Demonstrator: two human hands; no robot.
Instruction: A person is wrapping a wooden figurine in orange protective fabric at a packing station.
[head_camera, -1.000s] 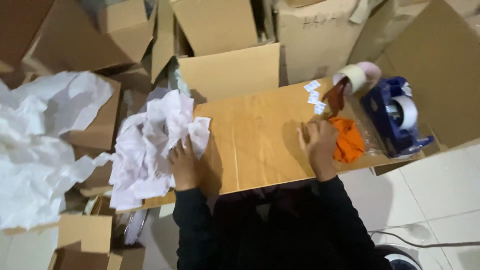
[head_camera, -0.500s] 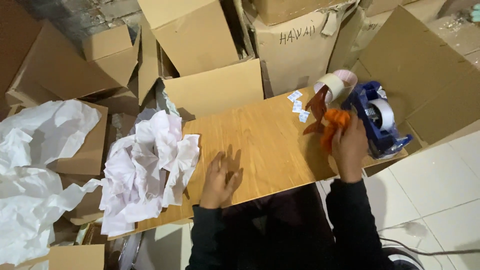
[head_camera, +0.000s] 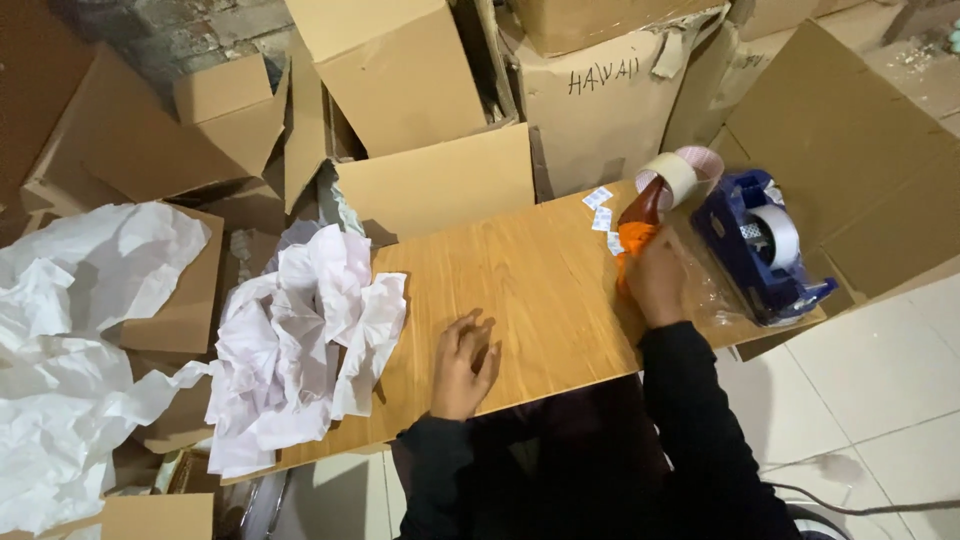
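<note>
I see cardboard boxes (head_camera: 400, 80) stacked all round the far side of the bench, most with flaps open; what lies inside them I cannot tell. One low box (head_camera: 185, 290) at the left has crumpled white paper (head_camera: 80, 350) spilling over it. The wooden tabletop (head_camera: 520, 280) runs slantwise across my view, with pale floor tiles (head_camera: 870, 370) at the right. A second heap of crumpled paper (head_camera: 300, 340) covers the board's left end. At the right end stands a blue tape dispenser (head_camera: 755, 250) with a white roll, and just beside it a brown-handled tape gun (head_camera: 665, 190) carrying a tan roll. A few small white labels (head_camera: 600, 208) lie near it. My left hand (head_camera: 462, 362) rests flat on the wood, fingers spread, holding nothing. My right hand (head_camera: 655, 280) is closed round an orange cloth (head_camera: 632, 240), which bunches upward from the fist toward the tape gun, its long axis roughly pointing away from me.
</note>
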